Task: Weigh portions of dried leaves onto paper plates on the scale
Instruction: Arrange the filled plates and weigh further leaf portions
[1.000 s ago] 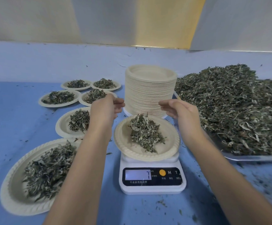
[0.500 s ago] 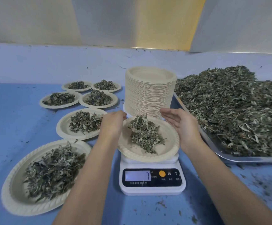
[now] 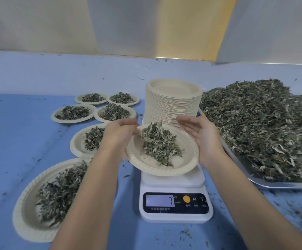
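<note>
A beige plate (image 3: 147, 164) with a fluted rim is tilting over the white scale (image 3: 175, 184) and overhanging its left side. It is carrying a loose mound of grey-green leaves (image 3: 159, 143). The left hand (image 3: 118, 137) is gripping its left rim, and the right hand (image 3: 201, 139) is lying open at its right rim. The scale's display is showing what looks like a 7. A tall stack (image 3: 172, 105) of plates is standing just behind the scale. A big heap (image 3: 263, 127) of leaves is lying to its right. Six filled plates (image 3: 26, 222) are sitting on the tabletop (image 3: 11, 141) to its left.

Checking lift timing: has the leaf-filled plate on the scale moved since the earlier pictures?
Yes. The plate, gripped by the left hand, has shifted left and tilted up off the scale. It now overhangs the scale's left edge; before, it sat centred.
</note>
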A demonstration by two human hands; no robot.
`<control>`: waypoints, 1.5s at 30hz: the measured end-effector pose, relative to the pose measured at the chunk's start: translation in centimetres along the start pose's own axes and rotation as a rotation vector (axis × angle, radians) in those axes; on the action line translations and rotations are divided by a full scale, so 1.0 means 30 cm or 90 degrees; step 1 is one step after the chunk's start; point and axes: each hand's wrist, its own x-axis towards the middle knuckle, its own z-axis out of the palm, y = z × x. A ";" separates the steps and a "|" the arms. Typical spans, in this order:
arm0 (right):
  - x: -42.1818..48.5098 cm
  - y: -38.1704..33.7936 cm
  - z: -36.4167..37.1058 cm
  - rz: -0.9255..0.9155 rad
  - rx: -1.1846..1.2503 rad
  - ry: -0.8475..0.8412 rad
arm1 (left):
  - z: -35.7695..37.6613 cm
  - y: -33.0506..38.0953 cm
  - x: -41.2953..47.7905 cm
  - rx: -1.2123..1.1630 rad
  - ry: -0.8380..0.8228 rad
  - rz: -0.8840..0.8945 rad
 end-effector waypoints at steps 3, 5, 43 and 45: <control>0.010 0.002 0.066 -0.007 -0.004 -0.007 | -0.061 0.023 0.028 -0.033 0.008 0.002; 0.021 0.007 0.123 -0.014 -0.006 -0.009 | -0.109 0.041 0.045 -0.041 0.033 0.016; 0.047 0.349 0.806 0.101 -0.511 -0.166 | -0.757 -0.091 0.176 -0.080 0.391 0.001; 0.048 0.352 0.803 0.079 -0.499 -0.167 | -0.750 -0.093 0.178 -0.104 0.384 -0.006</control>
